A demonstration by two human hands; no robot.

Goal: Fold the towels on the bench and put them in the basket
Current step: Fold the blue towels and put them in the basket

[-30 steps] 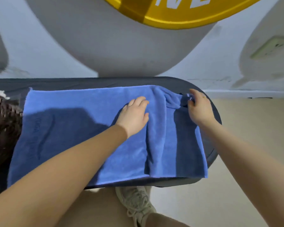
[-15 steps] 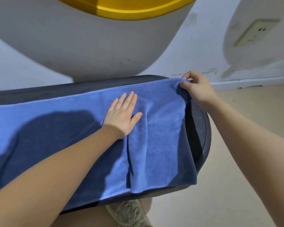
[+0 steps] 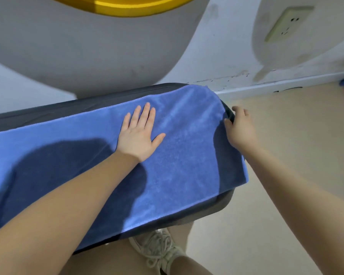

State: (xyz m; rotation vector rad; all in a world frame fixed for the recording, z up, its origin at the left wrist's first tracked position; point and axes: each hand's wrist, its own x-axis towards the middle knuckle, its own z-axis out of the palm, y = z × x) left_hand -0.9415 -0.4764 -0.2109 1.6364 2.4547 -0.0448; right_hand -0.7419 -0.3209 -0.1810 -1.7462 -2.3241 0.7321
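Both forearms bare, no sleeves in view. Left hand (image 3: pixel 138 135): no rings, no watch, no wristband seen. Right hand (image 3: pixel 239 129): bare too, wrist unadorned. Lower legs bare near frame bottom. One foot in pale grey-beige lace-up sneaker (image 3: pixel 157 250), thick matching laces, dark trim at heel.

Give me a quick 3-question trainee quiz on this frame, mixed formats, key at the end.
1. True or false: the left hand lies flat, fingers straight, on the blue towel.
2. Where is the right hand? A) on the wall socket B) at the towel's end, where it drapes over the bench C) on the shoe
3. Fill in: the towel is spread out, not yet ____.

Key: 1 true; 2 B; 3 folded.
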